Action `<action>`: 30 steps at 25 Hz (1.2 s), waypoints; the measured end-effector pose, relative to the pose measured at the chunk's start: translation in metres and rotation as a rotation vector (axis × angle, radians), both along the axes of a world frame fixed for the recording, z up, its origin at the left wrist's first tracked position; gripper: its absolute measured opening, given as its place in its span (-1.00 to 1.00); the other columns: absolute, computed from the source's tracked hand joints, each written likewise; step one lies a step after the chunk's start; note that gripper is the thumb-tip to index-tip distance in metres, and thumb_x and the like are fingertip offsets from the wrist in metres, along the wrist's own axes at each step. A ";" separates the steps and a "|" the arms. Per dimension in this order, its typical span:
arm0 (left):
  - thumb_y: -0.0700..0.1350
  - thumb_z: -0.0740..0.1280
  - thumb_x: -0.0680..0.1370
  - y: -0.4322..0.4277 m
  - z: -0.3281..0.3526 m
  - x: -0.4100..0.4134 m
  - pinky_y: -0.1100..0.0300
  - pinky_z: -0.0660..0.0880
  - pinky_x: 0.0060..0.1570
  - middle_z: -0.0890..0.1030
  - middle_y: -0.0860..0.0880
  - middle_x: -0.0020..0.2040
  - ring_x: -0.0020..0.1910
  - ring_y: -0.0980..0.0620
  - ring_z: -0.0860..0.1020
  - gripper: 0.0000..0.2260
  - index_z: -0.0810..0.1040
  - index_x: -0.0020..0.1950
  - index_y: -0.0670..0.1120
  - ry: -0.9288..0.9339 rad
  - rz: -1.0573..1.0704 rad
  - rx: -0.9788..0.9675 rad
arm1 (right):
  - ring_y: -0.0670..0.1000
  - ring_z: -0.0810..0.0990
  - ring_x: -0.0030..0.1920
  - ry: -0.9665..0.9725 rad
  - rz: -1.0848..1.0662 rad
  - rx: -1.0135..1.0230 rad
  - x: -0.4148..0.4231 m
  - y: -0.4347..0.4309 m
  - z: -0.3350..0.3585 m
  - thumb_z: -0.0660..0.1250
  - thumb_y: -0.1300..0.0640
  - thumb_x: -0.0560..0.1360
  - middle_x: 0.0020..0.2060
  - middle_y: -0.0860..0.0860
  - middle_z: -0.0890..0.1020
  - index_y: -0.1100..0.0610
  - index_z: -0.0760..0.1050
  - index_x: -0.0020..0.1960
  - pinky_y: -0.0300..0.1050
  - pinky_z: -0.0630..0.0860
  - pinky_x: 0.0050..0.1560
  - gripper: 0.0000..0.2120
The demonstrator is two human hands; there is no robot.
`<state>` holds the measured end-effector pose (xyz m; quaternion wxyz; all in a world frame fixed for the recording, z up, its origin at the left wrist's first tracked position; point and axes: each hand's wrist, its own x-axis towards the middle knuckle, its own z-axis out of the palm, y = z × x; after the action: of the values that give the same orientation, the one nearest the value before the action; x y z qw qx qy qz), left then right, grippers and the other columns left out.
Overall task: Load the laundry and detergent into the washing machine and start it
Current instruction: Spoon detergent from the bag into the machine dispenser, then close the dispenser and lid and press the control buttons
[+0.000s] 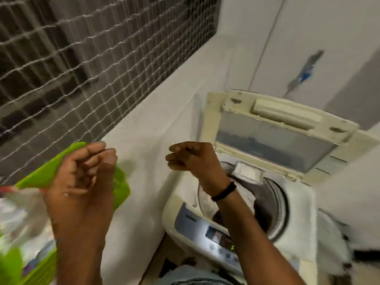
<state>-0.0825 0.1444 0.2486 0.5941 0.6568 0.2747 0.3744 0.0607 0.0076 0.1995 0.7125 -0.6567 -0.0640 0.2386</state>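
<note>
At the far left, a green basket [41, 175] holds pale laundry [18, 219], blurred and cut off by the frame edge. Left hand [82, 177] is raised in front of the basket rim, fingers curled toward the palm; whether it grips the rim or anything else cannot be determined. Right hand [191, 159] hangs above the washing machine [298, 202], fingers loosely curled, nothing seen in them.

Status: lid [277, 136] is up, drum [273, 198] is exposed and the control panel [216, 237] is lit – power appears on. Loading appears unfinished, since laundry remains in the basket. Detergent, lid closure and start appear outstanding.

Limits: the right forearm covers part of the drum; pale material shows inside, identity unclear. No detergent container is visible. Panel characters are unreadable through motion blur.
</note>
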 end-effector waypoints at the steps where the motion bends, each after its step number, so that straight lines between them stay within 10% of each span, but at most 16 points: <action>1: -0.11 0.42 0.57 -0.013 -0.004 0.013 0.08 0.62 -0.05 0.70 -0.03 0.02 0.03 -0.01 0.67 -0.81 0.60 0.18 -0.04 0.023 -0.070 0.020 | 0.09 0.67 -0.28 0.041 -0.111 0.005 0.010 -0.016 -0.013 0.25 0.39 0.57 -0.23 0.25 0.66 0.47 0.56 0.06 -0.14 0.67 -0.17 -0.83; 6: -0.14 0.42 0.56 -0.077 -0.041 0.082 0.39 0.55 -0.04 0.69 0.03 -0.03 -0.04 0.14 0.66 -0.84 0.61 0.13 -0.01 0.146 -0.398 0.088 | 0.13 0.68 -0.23 0.216 -0.607 -0.043 0.056 -0.108 -0.104 0.35 0.31 0.51 -0.29 0.18 0.70 0.21 0.67 -0.21 0.06 0.68 -0.07 -0.82; 11: -0.10 0.42 0.55 -0.126 -0.110 0.156 0.28 0.54 -0.12 0.69 0.06 -0.07 -0.09 0.12 0.65 -0.83 0.60 0.14 0.03 0.361 -0.571 0.066 | 0.15 0.70 -0.16 0.452 -0.860 -0.064 0.079 -0.184 -0.190 0.37 0.18 0.49 -0.28 0.15 0.72 0.18 0.62 -0.33 0.20 0.62 0.08 -0.78; 18: -0.20 0.43 0.51 -0.191 -0.235 0.259 0.01 0.59 0.08 0.65 -0.10 -0.12 -0.10 -0.06 0.61 -0.81 0.54 0.10 -0.07 0.726 -0.664 -0.602 | 0.00 0.46 -0.44 0.696 -0.876 -0.041 0.112 -0.225 -0.257 0.41 0.01 0.52 -0.39 0.08 0.51 0.17 0.53 -0.16 -0.21 0.45 -0.53 -0.76; 22: -0.20 0.38 0.54 -0.215 -0.294 0.288 0.16 0.51 -0.18 0.57 -0.17 -0.08 -0.13 -0.04 0.52 -0.89 0.62 0.04 -0.19 0.906 -0.745 -0.847 | -0.08 0.44 -0.60 0.766 -0.897 0.104 0.130 -0.229 -0.286 0.40 0.13 0.53 -0.50 0.02 0.49 0.21 0.49 0.05 -0.25 0.40 -0.59 -0.82; 26: -0.26 0.36 0.57 -0.226 -0.322 0.298 0.00 0.54 0.17 0.60 -0.32 0.19 0.08 -0.18 0.58 -0.68 0.52 0.31 -0.30 0.843 -0.713 -1.103 | 0.13 0.71 -0.04 0.804 -0.930 0.251 0.138 -0.223 -0.309 0.45 0.21 0.49 0.11 0.23 0.64 0.19 0.37 0.40 -0.07 0.66 -0.18 -0.48; 30: -0.33 0.27 0.61 -0.235 -0.332 0.306 0.01 0.51 0.21 0.60 -0.29 0.20 0.10 -0.15 0.59 -0.70 0.47 0.34 -0.30 0.772 -0.662 -1.125 | 0.15 0.68 0.00 0.732 -1.004 0.297 0.143 -0.222 -0.315 0.38 0.32 0.51 0.17 0.28 0.60 0.24 0.38 0.37 -0.13 0.65 -0.21 -0.55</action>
<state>0.2232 -0.0903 -0.0833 0.7825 0.3875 0.4014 -0.2766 0.2036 -0.2140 -0.1160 0.7966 -0.3769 0.4669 0.0732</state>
